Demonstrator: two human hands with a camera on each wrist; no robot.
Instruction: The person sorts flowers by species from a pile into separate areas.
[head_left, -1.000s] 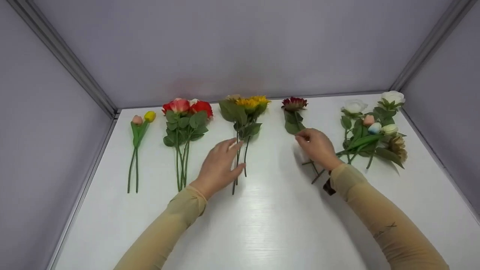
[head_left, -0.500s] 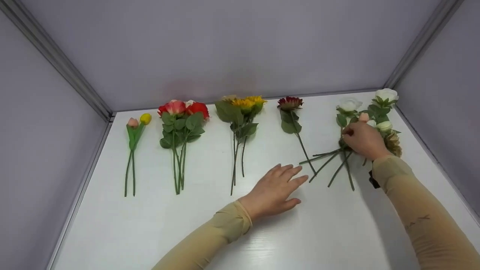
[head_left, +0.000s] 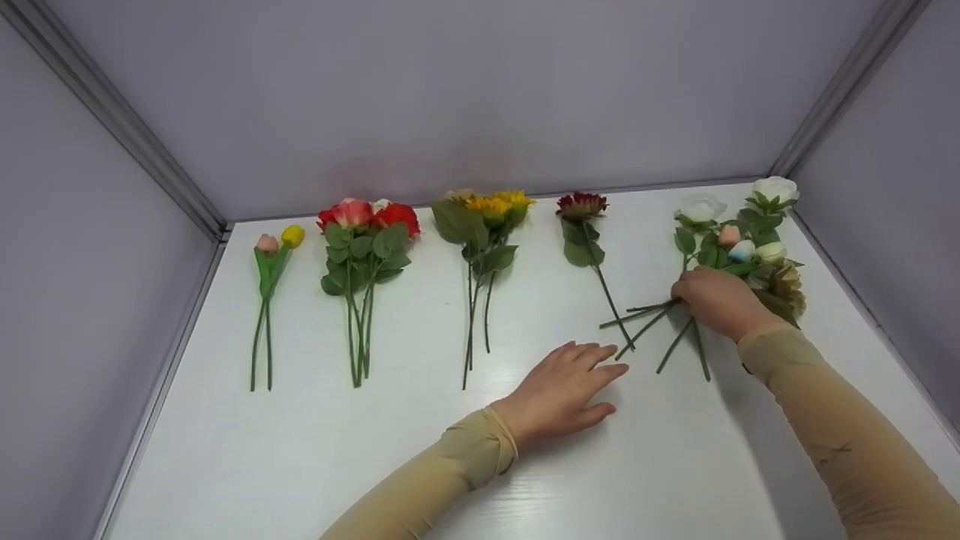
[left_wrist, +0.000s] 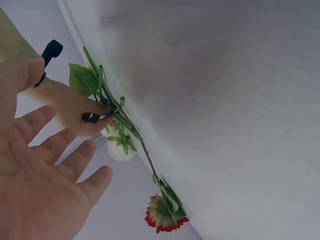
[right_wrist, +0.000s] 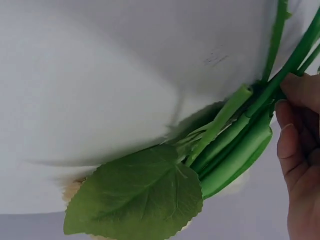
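At the right of the table lies a mixed pile: white roses (head_left: 701,208), a pink tulip (head_left: 729,235), a blue-and-white tulip (head_left: 742,250) and a tan flower (head_left: 789,286). My right hand (head_left: 718,300) is over its crossing stems. In the right wrist view, its thumb and fingers pinch a green tulip stem (right_wrist: 280,82), beside smooth leaves and a broad serrated leaf (right_wrist: 135,195). My left hand (head_left: 562,391) is spread, palm down and holding nothing, close to the stem ends of a dark red flower (head_left: 582,206). Which tulip head belongs to the pinched stem is hidden.
Further left lie yellow sunflowers (head_left: 491,205), a bunch of red and pink roses (head_left: 352,215), and two tulips (head_left: 274,262) with crossed stems. Grey panels (head_left: 480,90) wall the white table (head_left: 375,465) at the back and both sides.
My right hand has moved from the dark red flower to the pile on the right and down onto its stems. My left hand has shifted right, from the sunflower stems to near the dark red flower's stem.
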